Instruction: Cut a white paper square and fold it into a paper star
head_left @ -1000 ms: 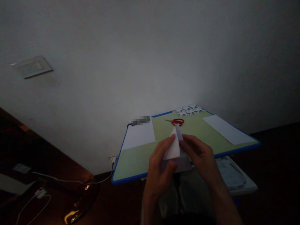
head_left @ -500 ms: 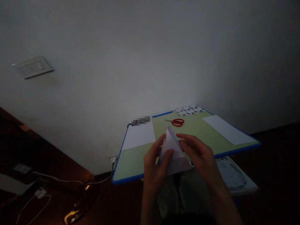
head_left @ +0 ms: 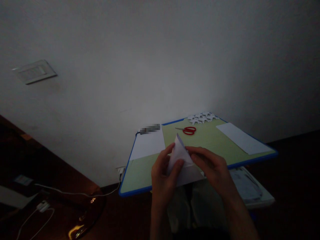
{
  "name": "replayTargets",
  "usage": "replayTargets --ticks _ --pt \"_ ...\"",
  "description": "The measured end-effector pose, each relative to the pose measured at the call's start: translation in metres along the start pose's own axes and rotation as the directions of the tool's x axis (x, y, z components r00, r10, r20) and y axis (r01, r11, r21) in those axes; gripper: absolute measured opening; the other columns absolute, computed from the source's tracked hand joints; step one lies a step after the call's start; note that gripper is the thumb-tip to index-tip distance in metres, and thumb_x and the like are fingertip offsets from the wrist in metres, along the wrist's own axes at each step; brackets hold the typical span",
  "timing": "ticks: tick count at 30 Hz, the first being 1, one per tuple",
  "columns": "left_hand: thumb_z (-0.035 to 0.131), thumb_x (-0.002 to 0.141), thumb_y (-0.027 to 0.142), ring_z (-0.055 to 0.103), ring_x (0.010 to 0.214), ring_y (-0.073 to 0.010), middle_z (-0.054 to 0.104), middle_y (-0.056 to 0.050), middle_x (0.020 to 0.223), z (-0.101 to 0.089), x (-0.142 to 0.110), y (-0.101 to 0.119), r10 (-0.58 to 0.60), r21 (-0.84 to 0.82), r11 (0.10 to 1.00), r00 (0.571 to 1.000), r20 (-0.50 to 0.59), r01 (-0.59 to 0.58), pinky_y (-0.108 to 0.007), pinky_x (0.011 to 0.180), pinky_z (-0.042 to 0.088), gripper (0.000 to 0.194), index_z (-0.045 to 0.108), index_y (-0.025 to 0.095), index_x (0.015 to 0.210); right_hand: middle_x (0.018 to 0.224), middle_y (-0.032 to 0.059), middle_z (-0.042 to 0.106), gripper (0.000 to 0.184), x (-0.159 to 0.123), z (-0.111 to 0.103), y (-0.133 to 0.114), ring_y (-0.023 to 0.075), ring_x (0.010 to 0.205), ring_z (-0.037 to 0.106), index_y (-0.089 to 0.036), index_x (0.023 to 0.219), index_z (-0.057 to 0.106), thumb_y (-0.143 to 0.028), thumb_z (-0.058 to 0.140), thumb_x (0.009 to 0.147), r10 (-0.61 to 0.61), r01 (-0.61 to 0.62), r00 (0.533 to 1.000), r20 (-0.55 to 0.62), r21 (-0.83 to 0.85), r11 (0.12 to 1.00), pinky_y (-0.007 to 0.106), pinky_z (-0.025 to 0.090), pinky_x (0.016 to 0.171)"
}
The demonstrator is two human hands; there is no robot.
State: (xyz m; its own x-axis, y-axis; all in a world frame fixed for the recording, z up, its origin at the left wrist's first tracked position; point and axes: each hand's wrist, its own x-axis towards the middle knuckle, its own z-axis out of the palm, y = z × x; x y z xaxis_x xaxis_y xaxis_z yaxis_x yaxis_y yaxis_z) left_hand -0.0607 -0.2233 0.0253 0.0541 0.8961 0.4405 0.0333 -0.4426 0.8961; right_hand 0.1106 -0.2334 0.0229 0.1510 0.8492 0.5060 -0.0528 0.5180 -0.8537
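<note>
A folded sheet of white paper [head_left: 180, 156], pointed at the top, is held up above the near edge of the table. My left hand [head_left: 163, 173] grips its left side, thumb across the front and fingers behind. On the right side, my right hand [head_left: 212, 166] has its fingertips at the slanting edge, closed on the paper there. Beyond the hands, scissors [head_left: 189, 130] with red handles lie on the green tabletop [head_left: 207, 141].
Several small white folded-paper pieces [head_left: 202, 117] lie at the back edge. White sheets [head_left: 147, 145] rest at the left, another white sheet [head_left: 245, 138] at the right. A wall [head_left: 160, 66] stands behind. An open drawer or tray [head_left: 250, 190] juts out below right.
The folded paper and both hands have shifted slightly to the left. My right fingers have come down a little and closer against the paper's slanting edge.
</note>
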Motion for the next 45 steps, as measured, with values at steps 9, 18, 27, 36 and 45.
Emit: replayTargets --ticks 9,18,27,36,45 --pt "0.083 0.091 0.032 0.078 0.108 -0.0254 0.068 -0.009 0.138 0.003 0.004 0.002 0.036 -0.127 0.991 0.992 -0.124 -0.052 -0.035 0.085 0.068 0.062 0.058 0.033 0.148 0.099 0.0020 0.080 0.017 -0.001 -0.004 0.003 0.0184 0.092 0.076 -0.030 0.109 0.083 -0.024 0.077 0.094 -0.096 0.097 0.994 0.054 -0.012 0.995 0.028 0.062 0.083" --pt "0.083 0.090 0.036 0.078 0.110 -0.0293 0.073 -0.012 0.135 0.003 0.005 0.004 -0.037 -0.140 0.990 0.994 -0.099 0.022 -0.037 0.082 0.068 0.063 0.058 0.027 0.146 0.094 0.0026 0.081 0.016 0.003 0.001 0.008 0.0203 0.085 0.075 -0.030 0.106 0.085 -0.022 0.080 0.093 -0.208 0.213 0.977 0.054 -0.124 0.969 0.034 0.062 0.081" --pt "0.082 0.091 0.038 0.075 0.113 -0.0290 0.077 -0.011 0.123 -0.003 0.002 0.014 0.006 -0.079 0.997 1.000 -0.025 -0.008 -0.040 0.096 0.061 0.043 0.068 0.021 0.128 0.095 0.0004 0.083 0.027 0.003 0.002 0.005 0.0184 0.086 0.078 -0.036 0.106 0.087 -0.014 0.080 0.092 -0.299 0.301 0.954 0.036 -0.118 0.946 0.030 0.061 0.075" --pt "0.081 0.091 0.041 0.076 0.108 -0.0315 0.076 -0.012 0.124 0.000 -0.001 0.011 -0.013 -0.067 0.998 0.999 -0.049 0.010 -0.045 0.088 0.066 0.062 0.054 0.026 0.144 0.097 0.0031 0.085 0.019 0.000 0.002 0.003 0.0217 0.088 0.078 -0.032 0.107 0.086 -0.022 0.079 0.093 -0.218 0.222 0.975 0.048 -0.101 0.970 0.033 0.063 0.078" --pt "0.074 0.099 0.037 0.074 0.122 -0.0330 0.071 -0.012 0.143 0.002 -0.003 0.015 -0.016 -0.102 0.995 0.999 0.045 0.021 -0.048 0.098 0.065 0.088 0.020 0.038 0.169 0.100 0.0002 0.084 0.026 -0.002 0.001 0.004 0.0187 0.090 0.077 -0.036 0.112 0.084 -0.019 0.079 0.094 -0.210 0.212 0.977 0.036 -0.075 0.974 0.029 0.061 0.080"
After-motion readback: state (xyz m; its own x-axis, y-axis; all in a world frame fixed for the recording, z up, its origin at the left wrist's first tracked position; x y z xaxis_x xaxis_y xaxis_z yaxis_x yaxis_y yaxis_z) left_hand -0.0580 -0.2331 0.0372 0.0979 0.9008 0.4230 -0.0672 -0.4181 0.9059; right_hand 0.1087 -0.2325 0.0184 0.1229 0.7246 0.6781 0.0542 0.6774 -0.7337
